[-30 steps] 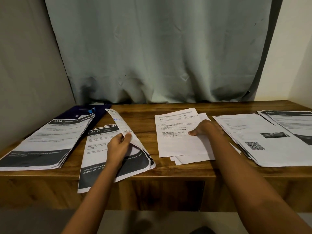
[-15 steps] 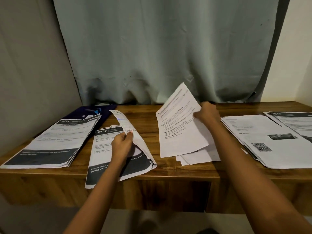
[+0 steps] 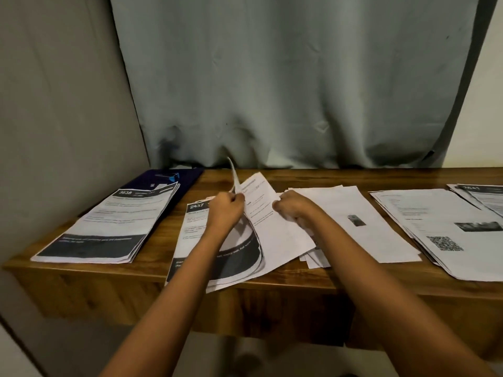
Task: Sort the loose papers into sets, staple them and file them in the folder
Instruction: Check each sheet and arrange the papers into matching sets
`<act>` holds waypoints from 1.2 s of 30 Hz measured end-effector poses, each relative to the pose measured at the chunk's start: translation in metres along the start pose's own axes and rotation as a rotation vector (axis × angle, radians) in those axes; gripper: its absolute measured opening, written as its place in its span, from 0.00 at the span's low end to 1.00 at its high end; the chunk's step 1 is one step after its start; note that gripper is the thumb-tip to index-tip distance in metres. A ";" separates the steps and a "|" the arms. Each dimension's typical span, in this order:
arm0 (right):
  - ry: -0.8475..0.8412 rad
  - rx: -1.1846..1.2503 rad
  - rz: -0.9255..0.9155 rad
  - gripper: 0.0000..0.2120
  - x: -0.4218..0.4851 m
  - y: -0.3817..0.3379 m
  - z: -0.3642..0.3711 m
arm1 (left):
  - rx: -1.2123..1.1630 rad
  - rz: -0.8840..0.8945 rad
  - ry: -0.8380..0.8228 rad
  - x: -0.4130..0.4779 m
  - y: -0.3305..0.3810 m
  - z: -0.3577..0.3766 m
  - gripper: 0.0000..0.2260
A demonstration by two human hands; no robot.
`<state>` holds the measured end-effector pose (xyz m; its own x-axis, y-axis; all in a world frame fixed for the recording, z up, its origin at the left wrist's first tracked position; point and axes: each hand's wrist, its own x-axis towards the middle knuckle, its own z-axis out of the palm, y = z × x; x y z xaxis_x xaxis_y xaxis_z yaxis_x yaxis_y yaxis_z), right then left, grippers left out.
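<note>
Several paper piles lie on the wooden desk [image 3: 272,278]. My left hand [image 3: 226,210] grips the lifted, curled top sheets of the "2437" pile [image 3: 190,240]. My right hand [image 3: 294,210] pinches the edge of a white text sheet [image 3: 261,210] and holds it over that pile, under the lifted sheets. Right of it sits the loose white pile [image 3: 362,232], topped by a page with a small photo. A dark blue folder [image 3: 187,178] lies at the back left, partly hidden under the "3638" pile [image 3: 109,227], with a blue stapler [image 3: 168,176] on it.
A pile with a QR-code page [image 3: 449,235] lies at the right, and another dark-headed pile [image 3: 484,193] at the far right edge. A grey curtain hangs behind the desk, and a wall closes in the left side. Two piles overhang the desk's front edge.
My right hand lifted the top text sheet off the middle pile and carried it left to the "2437" pile. My left hand kept that pile's top sheets lifted.
</note>
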<state>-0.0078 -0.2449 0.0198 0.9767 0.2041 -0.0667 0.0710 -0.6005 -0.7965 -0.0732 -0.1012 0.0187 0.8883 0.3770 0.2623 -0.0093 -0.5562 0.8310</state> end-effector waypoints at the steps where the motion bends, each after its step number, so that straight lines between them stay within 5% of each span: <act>1: -0.005 0.020 0.019 0.15 0.000 0.000 0.005 | -0.034 -0.027 -0.073 -0.001 -0.001 0.004 0.15; 4: -0.001 0.151 0.099 0.23 -0.002 0.001 0.015 | -0.057 -0.059 -0.077 -0.005 -0.013 0.002 0.20; 8: -0.057 0.303 0.173 0.27 0.000 0.004 0.019 | 0.445 -0.127 0.147 0.005 -0.055 -0.020 0.25; 12: -0.124 0.405 0.142 0.23 -0.006 0.002 0.021 | 0.528 -0.371 0.030 0.005 -0.064 -0.026 0.31; 17: -0.130 0.443 0.157 0.26 -0.007 -0.002 0.031 | 0.577 -0.403 -0.065 0.011 -0.061 -0.018 0.32; 24: -0.038 0.507 -0.017 0.20 -0.006 0.003 0.028 | 0.194 -0.347 0.033 0.019 -0.069 -0.035 0.32; 30: 0.024 0.817 -0.276 0.19 -0.002 -0.018 0.002 | -0.234 -0.073 0.177 0.036 -0.040 -0.066 0.28; 36: 0.145 0.732 -0.445 0.18 0.005 -0.043 -0.004 | -0.369 0.174 0.129 0.065 -0.021 -0.092 0.21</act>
<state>-0.0054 -0.2216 0.0559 0.9088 0.1715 0.3805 0.3531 0.1699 -0.9200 -0.0577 0.0033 0.0634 0.7944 0.4041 0.4535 -0.3383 -0.3257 0.8829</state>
